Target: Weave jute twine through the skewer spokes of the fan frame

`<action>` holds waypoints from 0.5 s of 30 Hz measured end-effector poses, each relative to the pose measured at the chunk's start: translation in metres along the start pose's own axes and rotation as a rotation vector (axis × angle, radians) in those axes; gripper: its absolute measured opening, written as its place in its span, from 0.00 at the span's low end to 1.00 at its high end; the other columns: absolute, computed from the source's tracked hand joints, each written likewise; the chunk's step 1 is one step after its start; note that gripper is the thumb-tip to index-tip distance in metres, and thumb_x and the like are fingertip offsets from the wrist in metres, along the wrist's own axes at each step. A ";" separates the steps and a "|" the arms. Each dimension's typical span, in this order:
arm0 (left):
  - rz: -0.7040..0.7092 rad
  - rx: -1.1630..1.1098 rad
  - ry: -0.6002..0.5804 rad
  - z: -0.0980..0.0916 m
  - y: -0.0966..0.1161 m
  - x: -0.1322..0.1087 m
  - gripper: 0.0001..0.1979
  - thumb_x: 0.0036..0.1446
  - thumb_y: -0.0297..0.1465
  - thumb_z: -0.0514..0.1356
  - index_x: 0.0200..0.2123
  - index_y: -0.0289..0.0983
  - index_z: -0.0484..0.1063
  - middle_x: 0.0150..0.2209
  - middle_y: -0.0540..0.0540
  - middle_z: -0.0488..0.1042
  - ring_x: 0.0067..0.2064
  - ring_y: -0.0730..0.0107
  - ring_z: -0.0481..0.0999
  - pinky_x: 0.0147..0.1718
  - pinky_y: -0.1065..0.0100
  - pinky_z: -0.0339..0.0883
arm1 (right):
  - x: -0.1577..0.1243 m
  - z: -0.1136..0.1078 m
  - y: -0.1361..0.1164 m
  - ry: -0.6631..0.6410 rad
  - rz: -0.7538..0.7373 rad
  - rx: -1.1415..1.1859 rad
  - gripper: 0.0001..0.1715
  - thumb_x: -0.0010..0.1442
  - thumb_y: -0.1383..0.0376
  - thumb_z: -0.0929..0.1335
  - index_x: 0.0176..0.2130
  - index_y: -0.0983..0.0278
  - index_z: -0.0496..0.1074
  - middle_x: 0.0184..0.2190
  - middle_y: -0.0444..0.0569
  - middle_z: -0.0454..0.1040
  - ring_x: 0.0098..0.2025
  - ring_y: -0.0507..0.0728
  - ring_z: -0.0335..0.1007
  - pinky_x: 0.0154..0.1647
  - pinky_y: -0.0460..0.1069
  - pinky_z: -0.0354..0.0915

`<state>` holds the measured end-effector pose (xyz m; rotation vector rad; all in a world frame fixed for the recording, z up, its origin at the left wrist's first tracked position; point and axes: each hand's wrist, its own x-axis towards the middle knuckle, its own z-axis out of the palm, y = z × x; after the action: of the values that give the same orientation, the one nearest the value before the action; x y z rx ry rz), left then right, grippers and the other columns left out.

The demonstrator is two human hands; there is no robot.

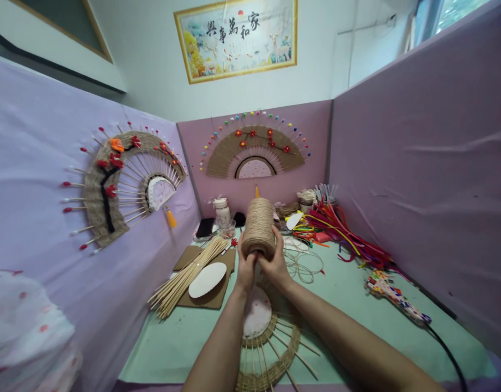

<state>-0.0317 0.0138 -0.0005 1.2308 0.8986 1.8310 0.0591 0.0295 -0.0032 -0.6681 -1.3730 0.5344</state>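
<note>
A large spool of tan twine (258, 223) is raised above the table between my two hands. My left hand (246, 264) wraps its lower left side, and my right hand (276, 260) grips the lower right side, thumbs meeting at the base. Below my wrists lies a partly woven fan (270, 375) of thin sticks, with a pinkish-white round centre (257, 313); my forearms cover some of it. Loose twine (305, 267) curls on the table right of my hands.
Left are bundled bamboo sticks (189, 277), a white oval card (207, 280) and cardboard (212, 302). Right are colourful pipe cleaners (352, 234) and a corded glue gun (397, 298). Finished fans (218, 158) hang on the panels. A white bottle (221, 212) and phone (205, 228) stand behind.
</note>
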 end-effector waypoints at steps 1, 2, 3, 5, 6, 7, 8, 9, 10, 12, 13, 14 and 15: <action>0.014 -0.036 0.039 -0.002 0.001 0.002 0.36 0.52 0.35 0.62 0.63 0.43 0.55 0.63 0.43 0.61 0.64 0.59 0.60 0.62 0.60 0.52 | -0.003 0.002 -0.001 -0.028 -0.046 -0.043 0.50 0.50 0.66 0.69 0.66 0.59 0.45 0.66 0.56 0.47 0.68 0.66 0.42 0.67 0.65 0.46; 0.006 -0.100 0.077 -0.004 0.003 0.005 0.35 0.50 0.33 0.63 0.62 0.43 0.58 0.62 0.44 0.63 0.63 0.58 0.61 0.62 0.60 0.53 | -0.005 0.002 -0.002 -0.063 -0.080 -0.075 0.51 0.49 0.65 0.69 0.66 0.59 0.45 0.67 0.56 0.44 0.69 0.67 0.39 0.66 0.65 0.46; -0.017 -0.173 0.116 -0.007 0.004 0.008 0.34 0.48 0.31 0.64 0.60 0.43 0.60 0.61 0.44 0.65 0.62 0.58 0.62 0.61 0.59 0.54 | -0.007 0.002 -0.004 -0.111 -0.107 -0.094 0.51 0.49 0.65 0.70 0.66 0.59 0.45 0.68 0.56 0.41 0.70 0.67 0.37 0.66 0.65 0.47; -0.105 -0.317 0.186 -0.012 0.008 0.014 0.29 0.49 0.30 0.63 0.56 0.42 0.65 0.58 0.43 0.68 0.59 0.57 0.66 0.58 0.59 0.60 | -0.010 0.000 -0.008 -0.256 -0.156 -0.102 0.50 0.49 0.65 0.70 0.66 0.58 0.48 0.69 0.55 0.37 0.70 0.67 0.35 0.65 0.65 0.49; -0.147 -0.382 0.200 -0.015 0.011 0.018 0.25 0.52 0.32 0.61 0.54 0.41 0.66 0.57 0.43 0.69 0.58 0.57 0.68 0.57 0.59 0.62 | -0.010 -0.003 -0.010 -0.321 -0.174 -0.092 0.47 0.50 0.65 0.69 0.65 0.58 0.51 0.69 0.54 0.38 0.70 0.67 0.36 0.65 0.65 0.50; -0.174 -0.420 0.206 -0.019 0.013 0.021 0.20 0.56 0.33 0.58 0.52 0.40 0.68 0.56 0.42 0.70 0.57 0.59 0.69 0.55 0.60 0.65 | -0.009 -0.006 -0.012 -0.359 -0.185 -0.071 0.43 0.50 0.66 0.69 0.63 0.57 0.55 0.68 0.53 0.43 0.69 0.67 0.39 0.65 0.65 0.50; -0.227 -0.517 0.217 -0.023 0.016 0.025 0.17 0.58 0.34 0.56 0.51 0.40 0.70 0.55 0.42 0.71 0.57 0.60 0.70 0.53 0.61 0.67 | -0.007 -0.010 -0.014 -0.362 -0.184 -0.043 0.38 0.51 0.66 0.68 0.60 0.56 0.60 0.66 0.53 0.49 0.68 0.66 0.43 0.65 0.65 0.50; -0.273 -0.607 0.226 -0.026 0.019 0.028 0.16 0.60 0.33 0.54 0.51 0.41 0.70 0.55 0.44 0.71 0.57 0.61 0.70 0.52 0.61 0.68 | -0.002 -0.016 -0.014 -0.324 -0.166 -0.012 0.33 0.52 0.66 0.68 0.57 0.55 0.63 0.63 0.52 0.54 0.67 0.65 0.47 0.65 0.64 0.50; -0.311 -0.676 0.254 -0.030 0.021 0.030 0.16 0.61 0.32 0.52 0.51 0.43 0.70 0.55 0.45 0.72 0.56 0.62 0.71 0.50 0.60 0.70 | 0.004 -0.021 -0.014 -0.248 -0.128 0.022 0.28 0.53 0.65 0.67 0.54 0.55 0.65 0.60 0.52 0.58 0.65 0.65 0.50 0.65 0.63 0.51; -0.373 -0.758 0.286 -0.035 0.024 0.032 0.16 0.63 0.32 0.51 0.52 0.46 0.70 0.54 0.46 0.72 0.55 0.62 0.72 0.49 0.60 0.72 | 0.022 -0.033 -0.011 -0.043 -0.024 0.074 0.25 0.55 0.62 0.67 0.53 0.55 0.64 0.59 0.53 0.58 0.64 0.64 0.50 0.66 0.62 0.50; -0.396 -0.779 0.293 -0.036 0.025 0.033 0.16 0.63 0.32 0.50 0.52 0.47 0.70 0.55 0.47 0.72 0.55 0.63 0.72 0.49 0.60 0.72 | 0.033 -0.039 -0.009 0.049 0.032 0.096 0.27 0.55 0.60 0.66 0.55 0.55 0.61 0.61 0.54 0.54 0.65 0.63 0.48 0.66 0.62 0.49; -0.416 -0.793 0.294 -0.036 0.026 0.032 0.16 0.64 0.32 0.50 0.52 0.47 0.70 0.55 0.47 0.72 0.56 0.63 0.72 0.49 0.60 0.72 | 0.043 -0.043 -0.005 0.105 0.082 0.109 0.31 0.55 0.58 0.67 0.57 0.55 0.57 0.62 0.54 0.52 0.66 0.62 0.45 0.66 0.61 0.48; -0.428 -0.799 0.291 -0.035 0.027 0.031 0.17 0.64 0.32 0.49 0.52 0.48 0.70 0.55 0.48 0.72 0.56 0.63 0.71 0.49 0.60 0.71 | 0.053 -0.047 -0.002 0.137 0.119 0.118 0.34 0.54 0.57 0.67 0.58 0.55 0.54 0.63 0.53 0.51 0.67 0.61 0.44 0.66 0.61 0.47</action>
<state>-0.0787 0.0229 0.0257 0.2573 0.4326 1.7534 0.1122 0.0592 0.0323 -0.6805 -1.1698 0.6473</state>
